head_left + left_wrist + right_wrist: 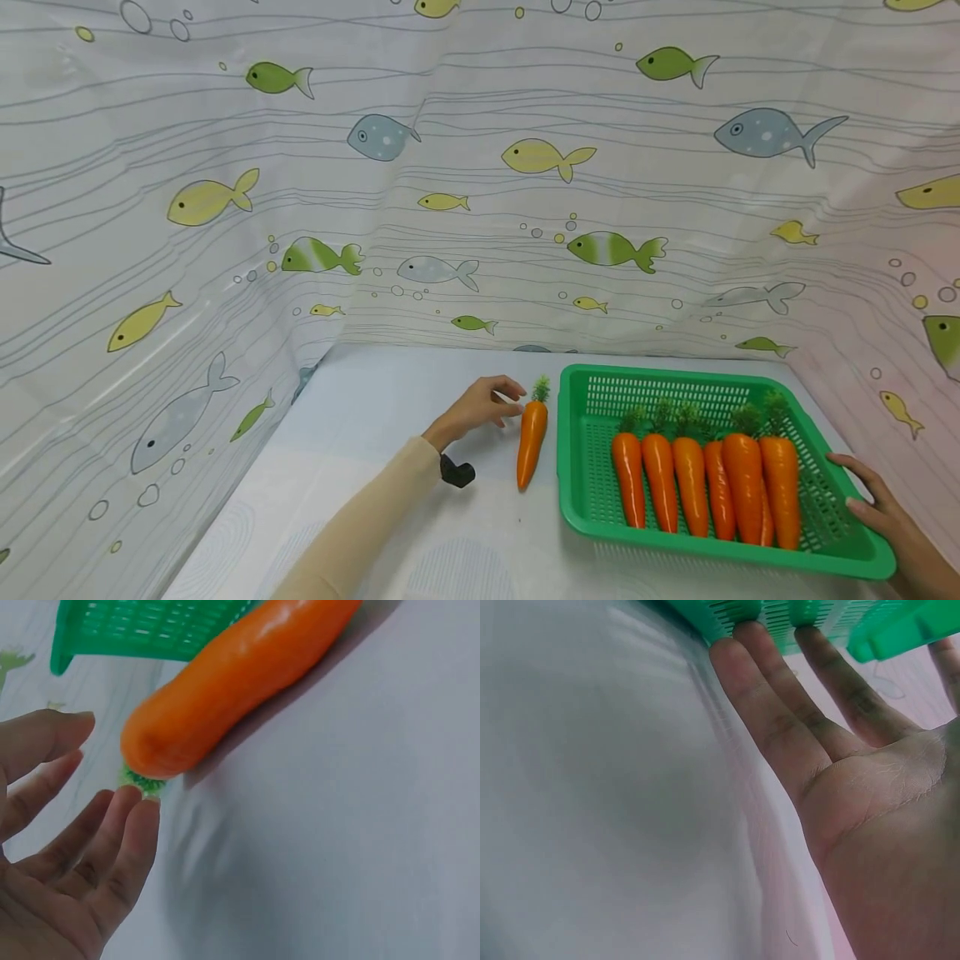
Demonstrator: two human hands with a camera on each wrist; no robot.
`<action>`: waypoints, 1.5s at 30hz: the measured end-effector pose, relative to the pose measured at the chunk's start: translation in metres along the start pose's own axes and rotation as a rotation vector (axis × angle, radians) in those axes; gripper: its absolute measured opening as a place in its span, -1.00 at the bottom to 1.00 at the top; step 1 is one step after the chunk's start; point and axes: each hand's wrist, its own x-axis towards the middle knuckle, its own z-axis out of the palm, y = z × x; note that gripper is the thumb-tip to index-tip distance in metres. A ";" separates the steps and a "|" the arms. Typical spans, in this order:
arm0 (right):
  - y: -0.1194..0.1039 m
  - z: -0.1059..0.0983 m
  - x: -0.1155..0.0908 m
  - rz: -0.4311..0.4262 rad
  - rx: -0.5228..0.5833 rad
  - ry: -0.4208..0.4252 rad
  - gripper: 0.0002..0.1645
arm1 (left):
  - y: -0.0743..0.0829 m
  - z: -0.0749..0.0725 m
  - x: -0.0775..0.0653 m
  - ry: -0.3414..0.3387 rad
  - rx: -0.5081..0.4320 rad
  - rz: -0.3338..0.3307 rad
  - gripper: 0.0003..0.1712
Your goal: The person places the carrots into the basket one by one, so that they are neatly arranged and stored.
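A single orange carrot (532, 443) with a green tuft lies on the white table, left of the green plastic basket (567, 467). My left hand (480, 408) is just left of its top end, fingers loosely bent and holding nothing. In the left wrist view, a small gap shows between the fingertips (142, 825) and the carrot (240, 682). My right hand (881, 512) holds the basket's right rim, its thumb over the edge. In the right wrist view, several fingers (780, 712) reach under the rim against the basket's outer wall (780, 622).
Several more carrots (690, 483) lie side by side in the basket, tufts toward the back. A fish-patterned sheet (480, 192) rises behind and at both sides of the table (375, 392). A black device (457, 472) sits at my left wrist.
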 end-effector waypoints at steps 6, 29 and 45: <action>0.001 0.000 0.002 -0.008 0.017 -0.007 -0.35 | -0.004 0.007 0.004 -0.016 -0.007 -0.035 -0.54; 0.004 -0.005 0.003 -0.101 0.222 -0.117 -0.35 | 0.002 0.025 0.018 -0.078 0.179 -0.070 -0.56; 0.006 -0.009 0.005 -0.106 0.293 -0.182 -0.34 | 0.009 0.035 0.016 -0.006 0.269 -0.079 -0.62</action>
